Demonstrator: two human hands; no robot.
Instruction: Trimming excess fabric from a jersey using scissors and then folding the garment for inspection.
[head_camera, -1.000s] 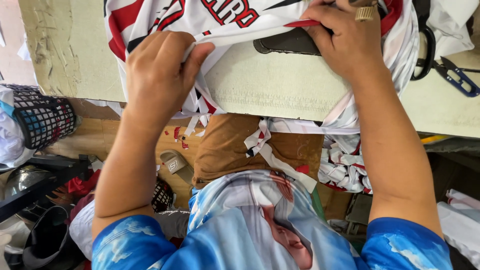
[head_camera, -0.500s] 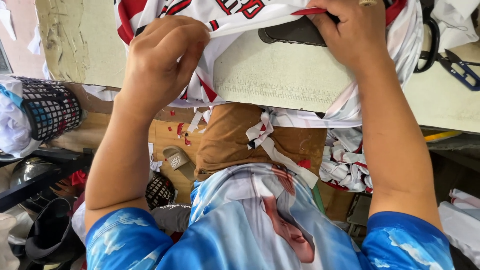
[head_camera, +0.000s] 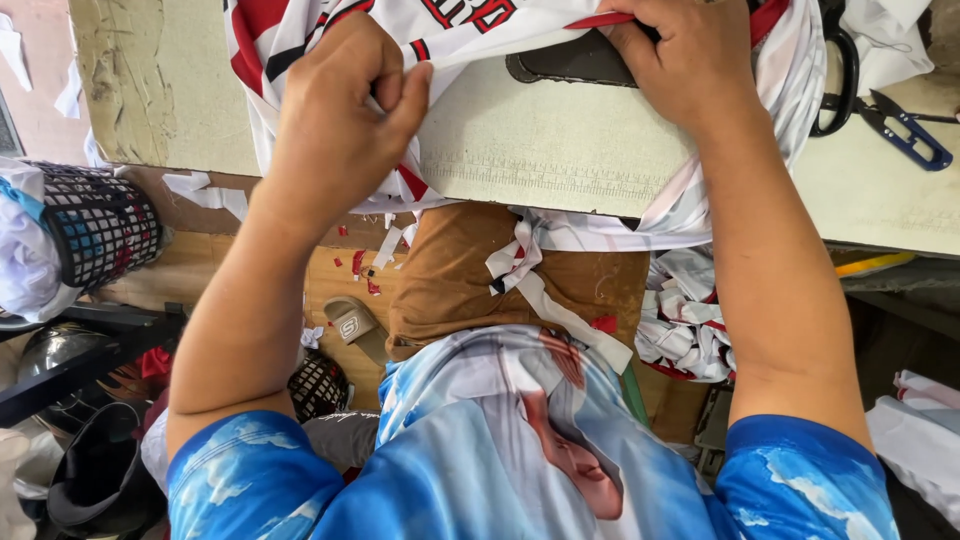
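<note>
Fingers of left hand (head_camera: 335, 130) pinched on white-and-red printed fabric garment (head_camera: 470, 30); right hand (head_camera: 695, 60) clamped on its red edge; trimming seemingly midway; scraps littered below.

Worn worktable (head_camera: 560, 165) above scrap-strewn floor (head_camera: 330, 270)

The jersey (head_camera: 480, 25) is thin, smooth cloth with a slight sheen, white with red and black print. The table (head_camera: 560, 150) top looks matt, rough and scuffed. At far right, the snips (head_camera: 905, 125) have dull metal blades and glossy blue handles. The basket (head_camera: 100, 225) at left is black mesh, likely plastic. Cloth scraps (head_camera: 690, 320) lie crumpled, matt.
</note>
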